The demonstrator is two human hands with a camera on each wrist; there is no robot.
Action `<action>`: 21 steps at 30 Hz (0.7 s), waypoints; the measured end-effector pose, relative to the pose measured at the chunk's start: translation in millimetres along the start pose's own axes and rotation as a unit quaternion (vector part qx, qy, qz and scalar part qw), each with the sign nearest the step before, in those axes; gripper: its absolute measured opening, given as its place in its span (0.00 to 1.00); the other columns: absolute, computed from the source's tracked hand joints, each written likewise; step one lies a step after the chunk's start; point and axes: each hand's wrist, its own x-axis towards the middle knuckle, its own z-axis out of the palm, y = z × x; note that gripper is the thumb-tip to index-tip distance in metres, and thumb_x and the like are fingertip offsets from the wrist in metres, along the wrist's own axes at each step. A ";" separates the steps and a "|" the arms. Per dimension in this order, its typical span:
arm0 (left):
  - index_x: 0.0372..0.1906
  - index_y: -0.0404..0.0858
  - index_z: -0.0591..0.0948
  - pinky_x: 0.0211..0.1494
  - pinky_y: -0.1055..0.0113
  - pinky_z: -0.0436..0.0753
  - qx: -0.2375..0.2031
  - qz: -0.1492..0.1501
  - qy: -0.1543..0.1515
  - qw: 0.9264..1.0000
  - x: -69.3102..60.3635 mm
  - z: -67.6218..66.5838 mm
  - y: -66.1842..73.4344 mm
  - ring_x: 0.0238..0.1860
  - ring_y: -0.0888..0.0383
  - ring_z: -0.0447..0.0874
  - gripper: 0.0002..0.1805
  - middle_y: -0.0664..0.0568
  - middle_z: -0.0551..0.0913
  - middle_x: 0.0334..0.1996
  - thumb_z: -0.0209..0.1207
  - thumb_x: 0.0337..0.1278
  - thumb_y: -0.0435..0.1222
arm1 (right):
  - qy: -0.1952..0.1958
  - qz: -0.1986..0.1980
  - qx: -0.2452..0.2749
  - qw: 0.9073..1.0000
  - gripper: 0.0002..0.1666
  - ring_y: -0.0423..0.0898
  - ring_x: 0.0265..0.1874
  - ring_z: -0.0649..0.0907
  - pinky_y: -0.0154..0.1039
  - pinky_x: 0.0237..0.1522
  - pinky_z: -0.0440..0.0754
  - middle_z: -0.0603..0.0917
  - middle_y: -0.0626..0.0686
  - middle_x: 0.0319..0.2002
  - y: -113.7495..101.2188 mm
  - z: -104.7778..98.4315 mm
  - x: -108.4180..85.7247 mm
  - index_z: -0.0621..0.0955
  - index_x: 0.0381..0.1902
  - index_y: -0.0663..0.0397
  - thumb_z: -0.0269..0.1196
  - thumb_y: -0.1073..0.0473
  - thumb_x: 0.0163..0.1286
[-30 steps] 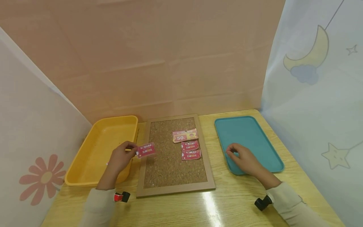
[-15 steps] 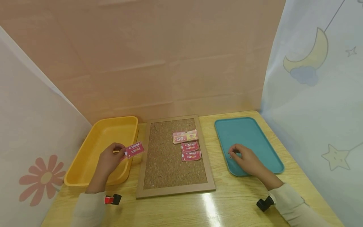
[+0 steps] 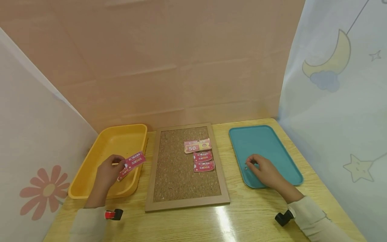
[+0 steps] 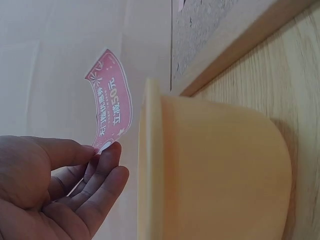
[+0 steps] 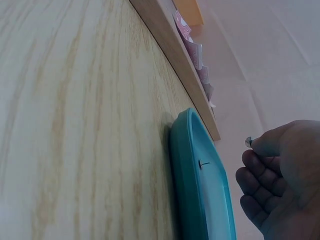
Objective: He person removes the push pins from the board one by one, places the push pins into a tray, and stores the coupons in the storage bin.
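Over the yellow bin's right rim, my left hand pinches a pink coupon between thumb and fingers. Another pink coupon shows just below it, partly covered, apparently in the same hand. The left wrist view has the upper coupon bent in a curve. Above the blue tray's near left edge, my right hand pinches a thumbtack at thumb and fingertip. A second thumbtack lies on the tray. Three coupons hang in a column on the corkboard.
The yellow bin stands left of the wood-framed corkboard. To the board's right lies the blue tray. All rest on a wooden table, with a tan cloth behind and printed cloths at both sides.
My left hand has moved left and back from the corkboard with the coupon, and a second coupon has come into view. The right hand has shifted slightly right, uncovering the thumbtack on the tray.
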 end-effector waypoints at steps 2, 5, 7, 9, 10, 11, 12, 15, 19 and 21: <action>0.51 0.33 0.75 0.33 0.64 0.79 0.002 -0.007 0.002 1.000 -0.8 -1.0 -1.4 0.41 0.45 0.81 0.21 0.35 0.79 0.50 0.51 0.71 0.48 | 0.000 0.003 -0.002 1.000 0.07 0.44 0.39 0.80 0.51 0.43 0.78 0.80 0.48 0.39 0.5 -0.5 -0.4 0.78 0.44 0.56 0.57 0.59 0.74; 0.51 0.32 0.75 0.34 0.65 0.78 0.001 -0.010 0.005 1.000 -2.5 -1.5 -2.8 0.44 0.43 0.82 0.20 0.34 0.79 0.50 0.51 0.71 0.46 | 0.000 0.006 -0.010 1.000 0.07 0.45 0.40 0.80 0.50 0.43 0.78 0.80 0.47 0.40 2.2 -0.7 -1.0 0.78 0.44 0.56 0.57 0.59 0.74; 0.51 0.32 0.75 0.34 0.64 0.78 0.002 -0.009 0.008 1.000 -3.7 -1.5 -3.8 0.46 0.41 0.82 0.20 0.34 0.79 0.50 0.51 0.71 0.46 | 0.003 0.008 -0.016 1.000 0.06 0.45 0.41 0.80 0.50 0.43 0.78 0.80 0.47 0.40 3.7 -0.4 -1.6 0.78 0.43 0.56 0.57 0.59 0.74; 0.50 0.32 0.76 0.34 0.64 0.78 0.007 -0.009 0.011 1.000 -4.2 -1.5 -5.9 0.46 0.40 0.82 0.20 0.34 0.79 0.50 0.51 0.71 0.46 | 0.005 0.009 -0.023 1.000 0.06 0.46 0.41 0.80 0.49 0.43 0.79 0.80 0.47 0.40 4.9 -0.2 -2.5 0.78 0.42 0.56 0.58 0.60 0.74; 0.50 0.32 0.76 0.35 0.64 0.78 0.011 -0.008 0.012 1.000 -4.5 -1.8 -7.1 0.46 0.40 0.82 0.20 0.34 0.79 0.50 0.51 0.71 0.46 | 0.005 0.010 -0.026 1.000 0.05 0.46 0.41 0.80 0.49 0.42 0.78 0.80 0.47 0.40 5.1 -0.3 -2.9 0.78 0.42 0.55 0.58 0.60 0.74; 0.50 0.32 0.76 0.35 0.64 0.78 0.014 -0.008 0.013 1.000 -4.7 -2.2 -8.4 0.46 0.41 0.82 0.20 0.34 0.79 0.50 0.51 0.71 0.46 | 0.006 0.011 -0.029 1.000 0.05 0.46 0.40 0.80 0.49 0.41 0.78 0.80 0.48 0.40 5.2 -0.4 -3.4 0.78 0.42 0.55 0.58 0.60 0.73; 0.50 0.32 0.76 0.35 0.64 0.77 0.017 -0.009 0.014 1.000 -5.0 -2.6 -9.6 0.45 0.41 0.82 0.20 0.34 0.79 0.50 0.51 0.71 0.46 | 0.006 0.012 -0.031 0.999 0.05 0.46 0.40 0.80 0.48 0.40 0.78 0.80 0.48 0.40 5.0 -0.7 -3.7 0.78 0.41 0.55 0.58 0.60 0.73; 0.51 0.32 0.76 0.35 0.64 0.77 0.021 -0.015 0.016 1.000 -5.3 -3.8 -13.0 0.43 0.43 0.81 0.21 0.34 0.79 0.50 0.51 0.71 0.47 | 0.007 0.015 -0.037 0.999 0.04 0.46 0.38 0.80 0.47 0.38 0.78 0.80 0.48 0.39 4.8 -1.1 -4.5 0.78 0.41 0.55 0.59 0.60 0.73; 0.51 0.32 0.76 0.36 0.63 0.77 0.018 -0.028 0.016 0.999 -6.0 -4.8 -15.9 0.43 0.44 0.81 0.21 0.33 0.79 0.50 0.51 0.71 0.47 | 0.004 0.021 -0.045 0.999 0.04 0.45 0.37 0.79 0.44 0.36 0.78 0.80 0.48 0.38 5.3 -0.9 -4.6 0.79 0.41 0.55 0.59 0.61 0.73; 0.52 0.31 0.76 0.37 0.63 0.78 0.016 -0.034 0.017 0.999 -6.4 -4.8 -17.3 0.43 0.44 0.81 0.21 0.33 0.78 0.50 0.51 0.71 0.46 | 0.000 0.025 -0.047 0.999 0.04 0.45 0.37 0.79 0.44 0.36 0.78 0.80 0.48 0.38 5.5 -0.7 -4.3 0.79 0.41 0.56 0.59 0.61 0.73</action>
